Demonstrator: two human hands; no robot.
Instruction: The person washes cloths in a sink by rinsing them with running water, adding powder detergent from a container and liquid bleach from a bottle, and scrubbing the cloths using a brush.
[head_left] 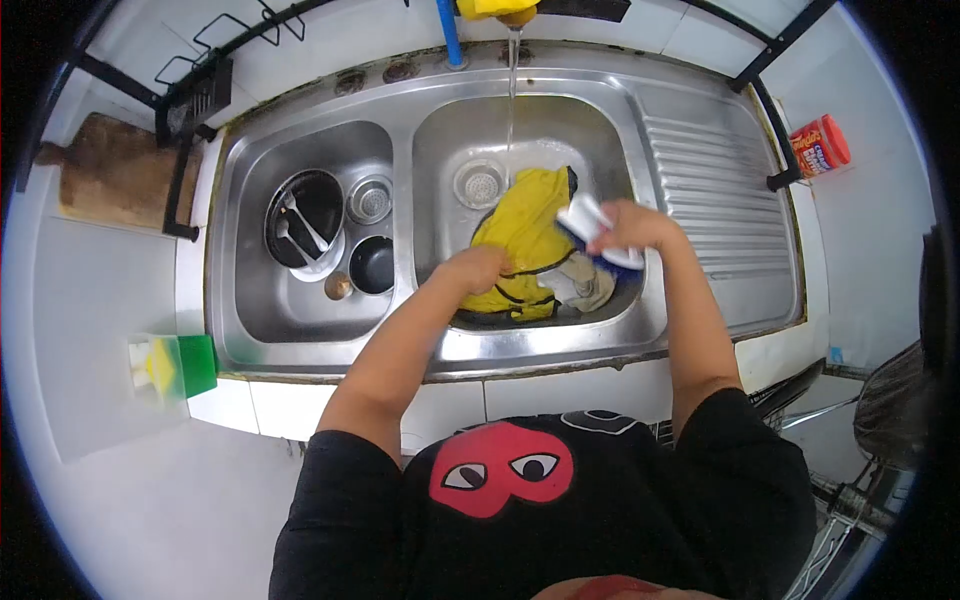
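A yellow cloth garment (535, 215) with black edging lies bunched in the right-hand sink basin (435, 150). My left hand (480, 270) grips its near left side, fingers closed on the fabric. In my right hand (632, 226) is a scrub brush (585, 215), white on top with dark blue below, blurred by motion. The brush is at the right side of the yellow garment; whether it touches the fabric I cannot tell. A greyish-beige wet cloth (590, 283) lies below the brush. Water (512, 90) runs from the tap (505, 10) into the basin.
The left basin (290, 320) holds a dark pan (300, 205) with spoons and a small dark pot (373, 265). To the right is a ribbed drainboard (720, 200). A cutting board (115, 185), a green-and-yellow sponge pack (180, 366) and a red container (820, 146) stand around the sink.
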